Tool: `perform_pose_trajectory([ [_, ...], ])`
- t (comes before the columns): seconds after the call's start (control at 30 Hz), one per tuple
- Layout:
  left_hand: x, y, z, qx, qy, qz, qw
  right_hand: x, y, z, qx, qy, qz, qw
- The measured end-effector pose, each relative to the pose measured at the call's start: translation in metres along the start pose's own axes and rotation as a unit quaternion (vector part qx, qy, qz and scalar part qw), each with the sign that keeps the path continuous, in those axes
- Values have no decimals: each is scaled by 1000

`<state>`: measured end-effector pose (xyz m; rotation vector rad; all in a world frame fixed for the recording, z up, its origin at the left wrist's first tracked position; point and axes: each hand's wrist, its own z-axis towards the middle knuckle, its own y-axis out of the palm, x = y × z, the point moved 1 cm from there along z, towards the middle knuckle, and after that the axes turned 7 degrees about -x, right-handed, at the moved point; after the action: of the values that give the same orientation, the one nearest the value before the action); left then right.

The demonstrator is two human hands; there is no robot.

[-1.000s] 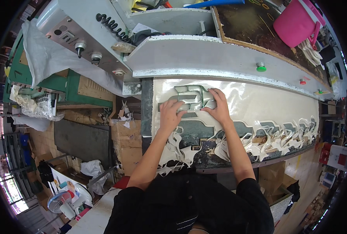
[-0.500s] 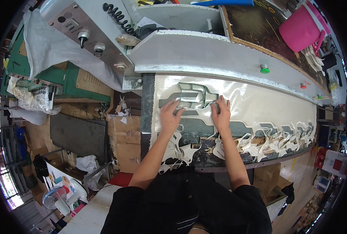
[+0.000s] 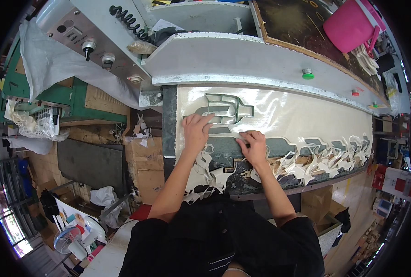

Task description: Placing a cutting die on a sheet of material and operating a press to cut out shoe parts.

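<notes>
- Fingers of our left hand point(image 3: 196, 133) lie bent and spread on the pale sheet point(image 3: 288, 114), at the lower left corner of the metal frame point(image 3: 236, 110); we cannot tell whether they grip its edge.
- With our right hand point(image 3: 255, 147) we reach to the sheet's near edge, thumb and forefinger close together; whether they pinch that edge, we cannot tell.
- Our metal frame, open and green-edged, lies on the sheet beside the left fingertips, its narrow end pointing right, beyond and apart from the right fingertips.
- Between both hands' fingers we see a dark cut-out point(image 3: 220, 130) in the sheet.
- Nearer to us than the right fingers, and on to their right, pale scraps point(image 3: 302, 171) lie tangled in a row.
- Left of our left fingers shows the dark worktable point(image 3: 169, 124).
- Beyond all our fingers spans a grey beam point(image 3: 242, 64); past it, far right, stands a pink bucket point(image 3: 351, 27).
</notes>
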<state>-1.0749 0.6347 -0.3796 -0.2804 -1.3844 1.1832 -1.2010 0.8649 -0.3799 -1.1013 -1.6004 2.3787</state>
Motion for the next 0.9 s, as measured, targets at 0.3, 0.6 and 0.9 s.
perform_pose_trajectory([
  [0.3, 8, -6, 19, -78, 26, 45, 996, 12, 18, -3, 29, -83, 33, 996],
  [0.6, 8, 3, 13, -45, 10, 9, 999, 7, 12, -9, 50, -67, 10, 996],
  [0.9, 1, 2, 4, -71, -17, -23, 997, 21, -22, 30, 54, 41, 131, 989],
])
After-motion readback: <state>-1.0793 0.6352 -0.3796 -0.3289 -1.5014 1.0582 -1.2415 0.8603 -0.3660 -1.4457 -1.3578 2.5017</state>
